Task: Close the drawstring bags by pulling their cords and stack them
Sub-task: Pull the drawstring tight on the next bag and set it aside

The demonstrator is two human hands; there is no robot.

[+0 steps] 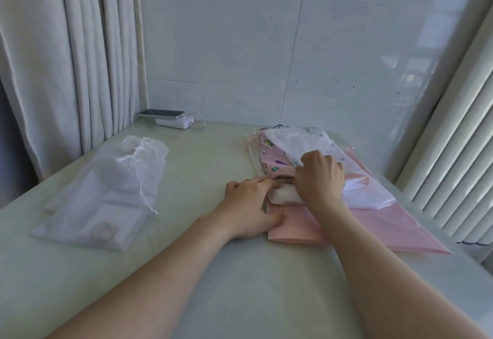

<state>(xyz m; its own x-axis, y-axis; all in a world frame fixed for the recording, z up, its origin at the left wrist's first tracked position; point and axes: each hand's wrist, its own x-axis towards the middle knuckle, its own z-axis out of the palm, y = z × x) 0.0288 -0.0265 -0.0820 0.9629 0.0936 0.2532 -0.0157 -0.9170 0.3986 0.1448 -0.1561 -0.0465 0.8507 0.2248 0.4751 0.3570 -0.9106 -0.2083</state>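
The right hand (318, 176) gripped a white bag (298, 138) on top of the pile (373, 232) on the bench (213, 272), the left hand (250, 205) lay flat beside it, and I think its cords needed pulling next.

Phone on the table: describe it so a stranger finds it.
Follow the cream pleated curtain down to the far left corner of the pale green tabletop. There a blocky white power bank sits; the smartphone lies on top, a thin slab with a dark glossy screen, overhanging toward the curtain.
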